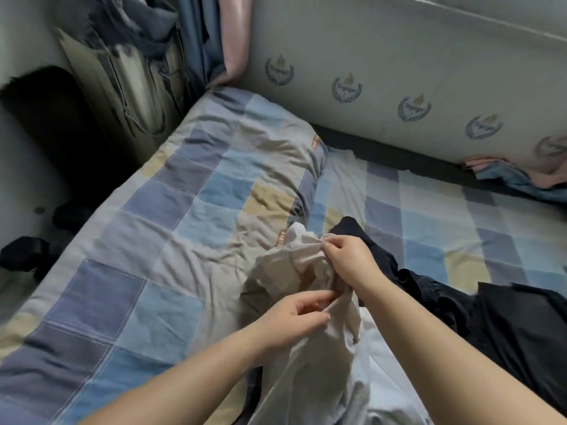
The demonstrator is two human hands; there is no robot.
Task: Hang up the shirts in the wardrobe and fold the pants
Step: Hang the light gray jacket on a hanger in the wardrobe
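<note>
A crumpled beige garment [294,271] lies bunched on the bed in front of me. My right hand [349,259] pinches its upper edge at the far side. My left hand [294,317] pinches a fold of the same cloth lower down, near me. Under the beige cloth a white garment [386,372] spreads toward the bottom of the view. A dark navy garment [506,326] lies to the right, partly under my right forearm. I cannot tell which pieces are shirts and which are pants.
The bed carries a checked blue, grey and yellow quilt [159,240] and a matching pillow [260,154]. A pale padded wall panel [399,72] runs along the far side. Hanging clothes [138,56] stand at the top left, beside a dark gap by the bed.
</note>
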